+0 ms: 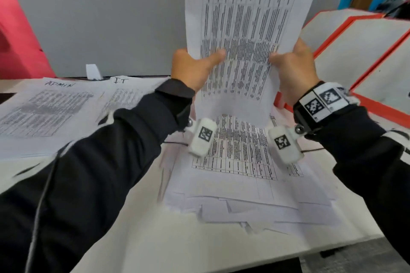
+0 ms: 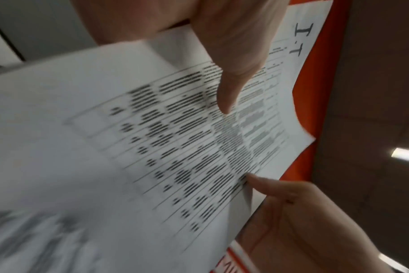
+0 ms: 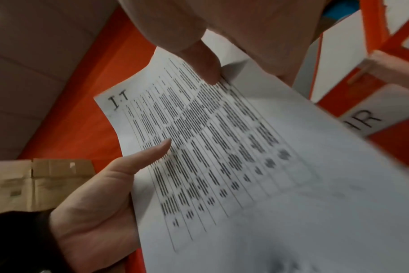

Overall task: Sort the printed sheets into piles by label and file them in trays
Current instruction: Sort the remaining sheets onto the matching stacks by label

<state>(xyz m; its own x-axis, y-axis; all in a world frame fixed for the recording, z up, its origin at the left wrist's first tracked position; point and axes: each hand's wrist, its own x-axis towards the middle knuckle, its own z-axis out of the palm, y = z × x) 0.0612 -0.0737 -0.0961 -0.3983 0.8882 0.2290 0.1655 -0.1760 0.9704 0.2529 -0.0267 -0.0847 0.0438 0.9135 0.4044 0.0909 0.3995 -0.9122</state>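
I hold a printed sheet upright in front of me with both hands. My left hand pinches its lower left edge, thumb on the printed face. My right hand pinches the lower right edge the same way. The wrist views show a handwritten "I.T" label at the top corner of this sheet. Below my wrists lies a loose, untidy pile of printed sheets. On the left lie a pile marked ADMIN and a pile marked IT.
Orange-edged white trays stand at the right of the white table; one tray front reads HR. A grey partition backs the table. A small white paper tab sticks up behind the piles.
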